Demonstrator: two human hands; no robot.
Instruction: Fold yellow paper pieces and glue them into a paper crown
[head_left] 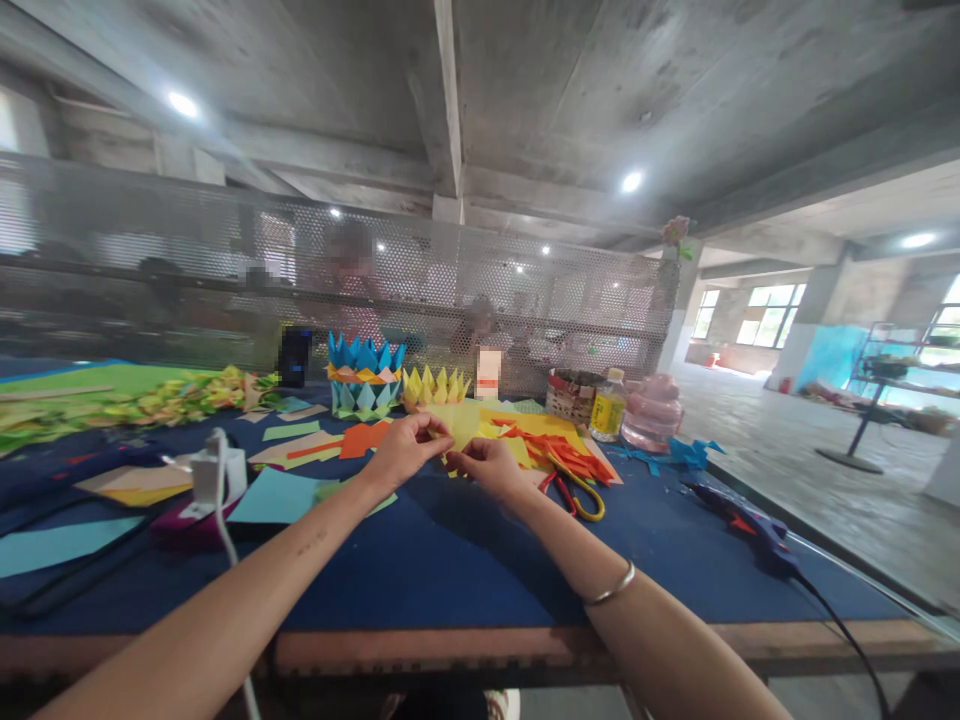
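Observation:
My left hand (415, 446) and my right hand (487, 468) meet over the middle of the table, fingers pinched. Between them stands a piece of pale yellow paper (459, 421), gripped at its lower left by the left fingers. The right fingertips close at its lower edge; a small yellow bit shows there. Just behind is a yellow folded-paper crown (435, 388), and left of it a taller blue, orange and green paper crown (366, 375). Right of my right hand lie orange paper strips (577, 450) and red-and-yellow scissors (577, 493).
A glue gun (750, 525) with a cord lies at the right. A yellow-labelled bottle (608, 405), a pink jar (651, 412) and a woven basket (571, 392) stand behind. Blue paper sheets (281, 497), a power strip (199, 520) and green-yellow folded pieces (202, 392) lie left. A mesh panel (525, 280) rises behind.

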